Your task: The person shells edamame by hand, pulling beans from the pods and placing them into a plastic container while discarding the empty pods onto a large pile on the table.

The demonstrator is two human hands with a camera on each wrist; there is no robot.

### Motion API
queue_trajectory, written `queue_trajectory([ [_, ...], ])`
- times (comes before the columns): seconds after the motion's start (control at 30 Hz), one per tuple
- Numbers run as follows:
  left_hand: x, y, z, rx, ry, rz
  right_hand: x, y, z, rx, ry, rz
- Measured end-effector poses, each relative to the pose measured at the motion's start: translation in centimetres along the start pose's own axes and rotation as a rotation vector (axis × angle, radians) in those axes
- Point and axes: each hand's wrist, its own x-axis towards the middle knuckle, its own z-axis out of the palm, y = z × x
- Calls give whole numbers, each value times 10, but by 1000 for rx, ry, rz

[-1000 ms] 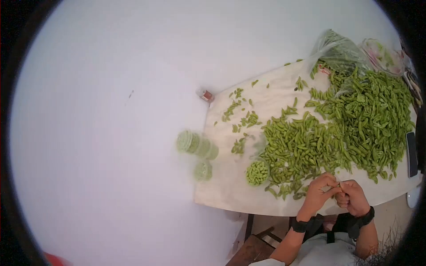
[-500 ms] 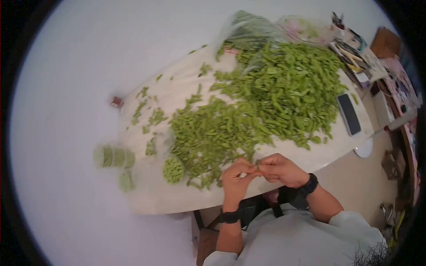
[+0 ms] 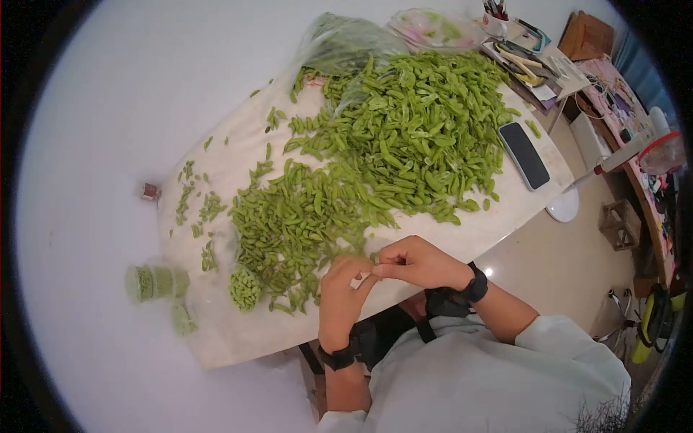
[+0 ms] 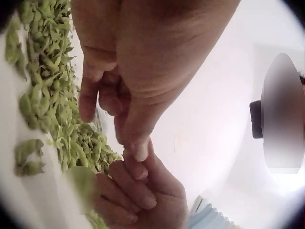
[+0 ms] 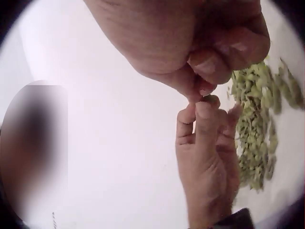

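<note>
Both sets of fingers are curled in here, my left hand and right hand meeting tip to tip and pinching one small green pod. That's lower middle of the head view, just beside the pod pile on the table.

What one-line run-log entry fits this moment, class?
left hand: pinches pod | right hand: pinches same pod | place: table edge, beside pod heap | phone: flat, right of heap
</note>
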Motion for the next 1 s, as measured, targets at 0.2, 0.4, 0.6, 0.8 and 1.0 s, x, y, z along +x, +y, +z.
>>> queue_trajectory([
  [0.2,-2,-21,23,-103,33,-37,10,-6,-19,-119,213,-72],
  [0.4,-2,-27,29,-714,296,-286,32,-8,-63,-363,522,44],
  [0.6,-3,-29,22,-797,345,-297,20,-18,-1,-182,18,-30],
  [0.8,-12,-37,25,-1020,323,-240,20,-10,15,24,66,-49],
  [1.0,-14,-41,30,-974,332,-44,13,-6,26,486,-49,144],
])
